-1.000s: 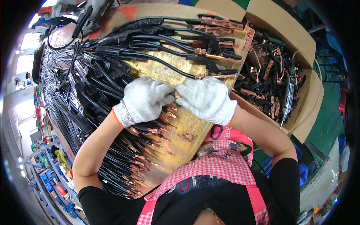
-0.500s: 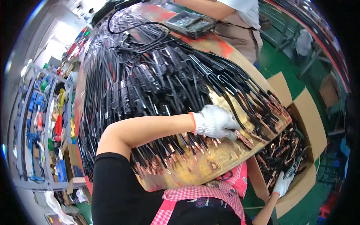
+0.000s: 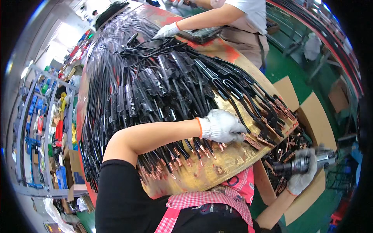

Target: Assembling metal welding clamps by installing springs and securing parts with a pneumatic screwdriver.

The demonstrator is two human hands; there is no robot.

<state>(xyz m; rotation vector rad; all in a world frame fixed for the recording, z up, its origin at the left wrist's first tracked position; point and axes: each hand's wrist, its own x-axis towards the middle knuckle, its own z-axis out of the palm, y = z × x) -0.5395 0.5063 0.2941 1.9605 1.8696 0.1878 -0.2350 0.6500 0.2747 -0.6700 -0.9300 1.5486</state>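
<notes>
My left hand (image 3: 222, 126), in a white knitted glove, rests at the table's near right edge. Its fingers are closed at one end of a copper-coloured metal piece (image 3: 251, 141). Black cables with similar copper ends (image 3: 268, 134) lie around that piece. Over an open cardboard box, my right hand (image 3: 302, 176), also gloved, is wrapped round a black and silver cylindrical power tool (image 3: 302, 162). The tool lies almost level, its dark narrower end pointing left toward the table. Its exact kind is not clear.
Many black cables with dark housings (image 3: 151, 85) cover the yellow-topped table (image 3: 202, 176). The cardboard box (image 3: 320, 128) at right holds dark and copper pieces. Across the table, a co-worker's gloved hand (image 3: 167, 31) touches the cables beside a dark tray (image 3: 200, 35). Shelving (image 3: 23, 128) stands left.
My right hand has risen from low in the box, and the power tool now shows plainly. My left hand has hardly moved. The co-worker's hand has come down onto the cables.
</notes>
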